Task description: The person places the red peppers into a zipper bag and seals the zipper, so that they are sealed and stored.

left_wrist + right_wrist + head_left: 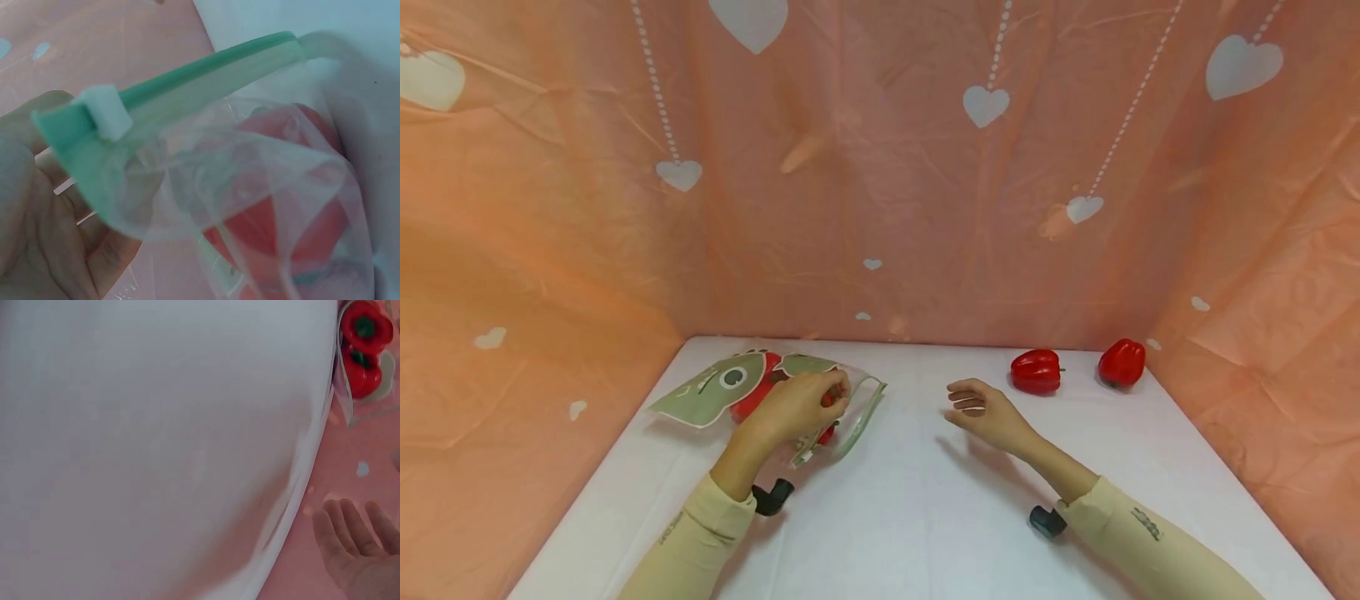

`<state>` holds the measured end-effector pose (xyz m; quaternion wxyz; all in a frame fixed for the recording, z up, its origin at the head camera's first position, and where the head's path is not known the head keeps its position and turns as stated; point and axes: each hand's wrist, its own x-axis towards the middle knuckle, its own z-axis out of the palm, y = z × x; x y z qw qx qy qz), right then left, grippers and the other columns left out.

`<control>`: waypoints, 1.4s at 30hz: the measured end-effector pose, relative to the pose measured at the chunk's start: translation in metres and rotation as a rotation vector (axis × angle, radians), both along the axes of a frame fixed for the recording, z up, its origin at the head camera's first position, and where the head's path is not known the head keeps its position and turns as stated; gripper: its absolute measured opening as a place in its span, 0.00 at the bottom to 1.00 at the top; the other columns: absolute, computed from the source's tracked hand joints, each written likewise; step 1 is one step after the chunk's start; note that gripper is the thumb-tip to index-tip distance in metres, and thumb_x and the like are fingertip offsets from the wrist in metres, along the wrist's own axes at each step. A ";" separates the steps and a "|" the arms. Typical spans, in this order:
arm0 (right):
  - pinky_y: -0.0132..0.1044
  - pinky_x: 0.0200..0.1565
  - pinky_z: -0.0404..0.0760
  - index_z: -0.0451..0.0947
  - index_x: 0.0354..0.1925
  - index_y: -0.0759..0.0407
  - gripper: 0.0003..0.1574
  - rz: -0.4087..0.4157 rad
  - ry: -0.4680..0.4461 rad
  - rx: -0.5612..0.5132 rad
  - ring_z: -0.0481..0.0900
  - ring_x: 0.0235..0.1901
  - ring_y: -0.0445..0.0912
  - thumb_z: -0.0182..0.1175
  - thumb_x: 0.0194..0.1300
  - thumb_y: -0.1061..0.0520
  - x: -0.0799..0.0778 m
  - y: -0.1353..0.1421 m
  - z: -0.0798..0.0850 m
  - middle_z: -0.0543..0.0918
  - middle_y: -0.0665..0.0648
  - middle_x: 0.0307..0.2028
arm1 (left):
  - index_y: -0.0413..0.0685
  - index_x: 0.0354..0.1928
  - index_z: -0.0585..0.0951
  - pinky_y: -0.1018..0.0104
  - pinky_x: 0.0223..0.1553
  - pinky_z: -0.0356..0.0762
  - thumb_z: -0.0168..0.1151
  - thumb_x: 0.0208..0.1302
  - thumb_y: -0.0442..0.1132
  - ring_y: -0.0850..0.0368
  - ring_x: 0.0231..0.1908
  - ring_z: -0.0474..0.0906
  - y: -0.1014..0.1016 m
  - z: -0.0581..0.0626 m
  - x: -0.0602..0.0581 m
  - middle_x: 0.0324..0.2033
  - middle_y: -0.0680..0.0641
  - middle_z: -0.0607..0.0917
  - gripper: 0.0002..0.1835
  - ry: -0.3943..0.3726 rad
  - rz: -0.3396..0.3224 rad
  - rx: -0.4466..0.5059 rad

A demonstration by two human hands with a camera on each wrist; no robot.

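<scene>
A clear zip bag with a green rim and a green printed figure with an eye lies at the left of the table. Red bell peppers show inside it, their green stems toward the mouth. My left hand hovers over the bag near its mouth, fingers loosely bent; no grip on the film is visible. In the left wrist view, the white slider sits at one end of the green rim, in front of the fingers. My right hand is held above the table, fingers loosely extended, holding nothing.
Two more red bell peppers lie at the back right, one pepper on its side and another pepper near the table's right edge. A white cloth covers the table. Orange curtains with white hearts enclose the back and sides.
</scene>
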<state>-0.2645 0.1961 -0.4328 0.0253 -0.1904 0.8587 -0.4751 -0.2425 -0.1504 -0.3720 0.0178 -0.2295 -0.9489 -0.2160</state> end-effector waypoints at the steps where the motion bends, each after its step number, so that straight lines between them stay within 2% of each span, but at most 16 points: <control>1: 0.56 0.62 0.81 0.73 0.67 0.73 0.32 -0.001 0.012 0.001 0.83 0.60 0.66 0.70 0.72 0.60 -0.001 0.003 0.000 0.82 0.73 0.61 | 0.59 0.40 0.81 0.60 0.34 0.77 0.68 0.72 0.41 0.61 0.32 0.77 0.000 0.000 0.000 0.30 0.60 0.82 0.04 -0.001 -0.002 0.001; 5: 0.60 0.65 0.78 0.73 0.66 0.73 0.32 -0.006 0.050 0.025 0.82 0.61 0.68 0.71 0.72 0.59 -0.003 0.014 0.000 0.81 0.74 0.62 | 0.59 0.39 0.81 0.61 0.32 0.76 0.68 0.72 0.41 0.61 0.31 0.77 -0.002 -0.001 -0.001 0.29 0.59 0.82 0.04 -0.001 -0.007 0.009; 11: 0.62 0.68 0.75 0.76 0.66 0.67 0.33 -0.048 0.114 0.126 0.79 0.63 0.67 0.73 0.70 0.55 -0.006 0.028 0.002 0.82 0.70 0.62 | 0.59 0.39 0.81 0.62 0.30 0.75 0.68 0.73 0.41 0.60 0.30 0.76 -0.004 -0.001 0.000 0.29 0.58 0.82 0.05 -0.007 -0.005 0.021; 17: 0.62 0.66 0.75 0.78 0.64 0.67 0.32 -0.048 0.220 0.131 0.81 0.62 0.68 0.75 0.66 0.59 -0.011 0.043 0.003 0.83 0.71 0.60 | 0.59 0.39 0.80 0.61 0.32 0.76 0.68 0.73 0.41 0.60 0.32 0.76 -0.003 -0.002 0.000 0.30 0.58 0.82 0.05 0.001 -0.004 0.009; 24: 0.62 0.67 0.74 0.77 0.66 0.65 0.35 -0.070 0.239 0.137 0.79 0.65 0.66 0.77 0.66 0.56 -0.018 0.063 0.006 0.82 0.68 0.63 | 0.59 0.39 0.80 0.60 0.33 0.76 0.67 0.73 0.42 0.60 0.32 0.77 -0.003 -0.001 0.000 0.30 0.58 0.82 0.04 0.005 -0.012 0.008; 30: 0.68 0.65 0.74 0.75 0.70 0.64 0.38 -0.130 0.244 0.202 0.74 0.68 0.67 0.76 0.67 0.55 -0.023 0.080 0.008 0.80 0.68 0.67 | 0.58 0.40 0.81 0.60 0.34 0.77 0.67 0.73 0.41 0.60 0.34 0.77 -0.004 -0.002 0.000 0.31 0.58 0.82 0.04 -0.007 -0.015 0.009; 36: 0.68 0.59 0.80 0.73 0.71 0.63 0.39 -0.180 0.216 0.251 0.71 0.67 0.71 0.75 0.68 0.56 -0.026 0.095 0.010 0.76 0.70 0.67 | 0.58 0.39 0.81 0.59 0.35 0.77 0.67 0.73 0.41 0.59 0.34 0.77 -0.003 -0.001 0.001 0.31 0.57 0.82 0.04 -0.004 -0.013 0.007; 42: 0.68 0.58 0.81 0.71 0.71 0.64 0.40 -0.191 0.255 0.266 0.72 0.66 0.71 0.75 0.66 0.60 -0.031 0.109 0.013 0.76 0.72 0.66 | 0.58 0.39 0.81 0.59 0.34 0.77 0.66 0.73 0.41 0.60 0.33 0.77 -0.003 -0.001 0.001 0.30 0.58 0.82 0.04 0.007 -0.022 0.008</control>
